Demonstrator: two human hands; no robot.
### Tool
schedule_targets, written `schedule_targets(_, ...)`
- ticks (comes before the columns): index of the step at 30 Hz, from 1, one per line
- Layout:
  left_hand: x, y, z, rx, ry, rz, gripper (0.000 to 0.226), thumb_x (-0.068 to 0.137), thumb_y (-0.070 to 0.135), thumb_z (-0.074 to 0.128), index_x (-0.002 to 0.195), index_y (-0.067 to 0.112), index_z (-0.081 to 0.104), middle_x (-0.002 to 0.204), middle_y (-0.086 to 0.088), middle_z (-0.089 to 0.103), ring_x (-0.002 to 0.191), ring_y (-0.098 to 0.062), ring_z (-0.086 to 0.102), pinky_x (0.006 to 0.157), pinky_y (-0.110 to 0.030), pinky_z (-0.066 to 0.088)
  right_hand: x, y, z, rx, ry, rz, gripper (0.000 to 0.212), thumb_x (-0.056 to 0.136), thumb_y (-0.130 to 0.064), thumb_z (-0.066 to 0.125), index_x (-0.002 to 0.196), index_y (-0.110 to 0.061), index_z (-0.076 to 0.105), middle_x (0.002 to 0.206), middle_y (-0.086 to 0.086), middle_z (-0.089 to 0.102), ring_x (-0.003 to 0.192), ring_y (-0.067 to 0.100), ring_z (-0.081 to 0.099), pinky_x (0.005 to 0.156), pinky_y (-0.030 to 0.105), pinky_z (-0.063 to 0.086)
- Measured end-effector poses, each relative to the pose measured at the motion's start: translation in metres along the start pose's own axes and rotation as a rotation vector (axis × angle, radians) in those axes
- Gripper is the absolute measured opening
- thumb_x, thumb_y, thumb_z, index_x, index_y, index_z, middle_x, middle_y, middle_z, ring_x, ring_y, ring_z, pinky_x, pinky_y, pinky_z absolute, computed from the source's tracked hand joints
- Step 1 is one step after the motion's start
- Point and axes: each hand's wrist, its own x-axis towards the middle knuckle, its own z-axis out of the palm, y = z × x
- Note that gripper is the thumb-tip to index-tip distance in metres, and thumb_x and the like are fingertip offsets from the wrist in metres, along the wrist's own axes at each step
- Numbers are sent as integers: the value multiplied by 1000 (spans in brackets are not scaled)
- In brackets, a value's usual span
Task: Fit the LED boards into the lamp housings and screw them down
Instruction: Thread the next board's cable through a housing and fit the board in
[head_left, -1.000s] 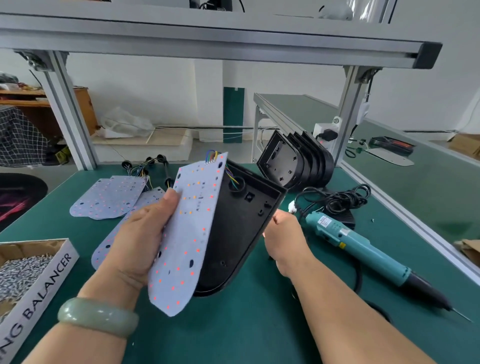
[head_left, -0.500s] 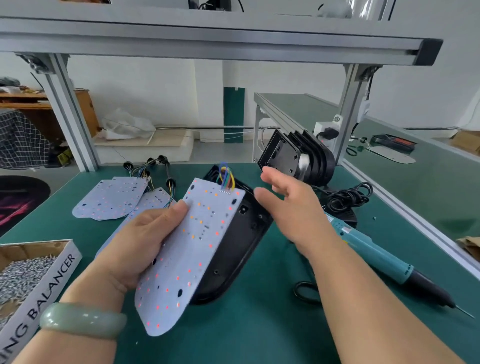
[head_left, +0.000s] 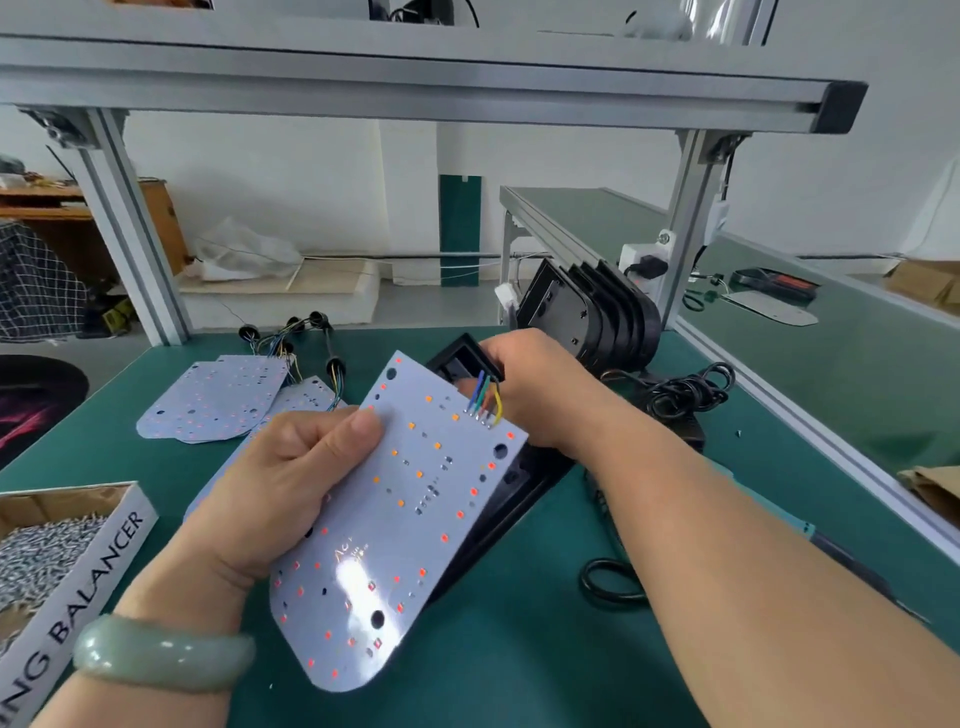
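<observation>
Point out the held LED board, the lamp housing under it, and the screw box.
LED board (head_left: 415, 519): head view, middle of its white face.
lamp housing (head_left: 498, 525): head view, black side wall beside the board.
screw box (head_left: 98, 564): head view, white lettered side.

Pale green bangle (head_left: 161, 656), bare forearms.

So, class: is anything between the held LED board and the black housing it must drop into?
Yes: the right hand and the coloured wires sit at the far end, between LED board and housing.
</observation>
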Motion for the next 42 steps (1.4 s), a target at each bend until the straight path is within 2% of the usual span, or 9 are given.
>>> schedule_targets(5, 3, -3, -5, -9, 49, -39, 78, 36, 80, 76, 72, 11, 76, 66, -15, 72, 48, -21, 66, 42, -24, 50, -4, 11, 9, 68, 40, -3, 49, 94, -50, 50, 56, -21, 39, 49, -11, 39, 48, 8, 32, 51, 27, 30)
schedule_targets(8, 6, -6, -10, -9, 72, -78, 83, 32, 79, 77, 73, 8, 75, 67, -19, 71, 47, -23, 64, 43, -26, 51, -11, 18, 7, 445, -192, 69, 31, 96, -38, 55, 73, -20, 61, 65, -11, 55, 60, 4, 48, 59, 19, 40)
schedule_targets(12, 5, -8, -6, -47, 58, -78, 58, 55, 64, 73, 68, 8, 75, 63, -17, 70, 45, -22, 64, 41, -23, 49, -8, 20, 8, 433, -194, 145, 10, 90, -14, 64, 99, -18, 68, 95, 10, 73, 77, 21, 68, 75, 38, 58)
schedule_targets(16, 5, -8, -3, -4, 34, -60, 76, 40, 75, 77, 72, 6, 74, 65, -18, 71, 46, -23, 64, 41, -24, 50, -3, 8, 9, 91, -49, 91, 10, 84, -12, 64, 76, -13, 59, 80, 14, 67, 61, 15, 48, 56, 28, 41)
schedule_targets(20, 7, -11, 0, 23, 82, -41, 52, 64, 54, 66, 72, 3, 72, 64, -21, 69, 47, -23, 62, 47, -28, 48, 0, 3, 12, -38, 31, 20, 40, 83, -9, 61, 58, -15, 30, 56, 0, 36, 51, 13, 26, 47, 27, 22)
schedule_targets(27, 7, -10, -5, 92, 81, 2, 65, 57, 72, 73, 73, 9, 74, 65, -17, 70, 49, -22, 62, 43, -25, 49, -15, 11, -4, 254, -198, -53, 28, 89, -10, 61, 67, -23, 49, 58, -16, 47, 49, -2, 35, 46, 10, 31)
schedule_targets(30, 7, -11, -3, 113, 66, 6, 46, 72, 51, 69, 72, 5, 71, 66, -21, 66, 52, -25, 58, 46, -27, 45, -12, 16, 1, 167, -110, -27, 30, 88, -13, 64, 63, -22, 49, 60, -9, 48, 51, 4, 35, 50, 18, 32)
schedule_targets(39, 6, -3, 15, 201, 91, 205, 69, 76, 46, 60, 73, -22, 52, 71, -36, 46, 61, -22, 44, 56, -33, 34, 15, 8, 5, 300, 13, 190, 38, 101, -8, 38, 69, -29, 42, 73, -6, 45, 91, 20, 45, 88, 39, 42)
schedule_targets(42, 6, -1, 13, 268, 104, 251, 58, 78, 35, 55, 62, -20, 52, 66, -18, 49, 55, -16, 46, 50, -24, 35, 7, 12, 13, 456, 2, 123, 20, 92, -18, 50, 74, -23, 54, 85, 6, 55, 91, 28, 53, 95, 48, 45)
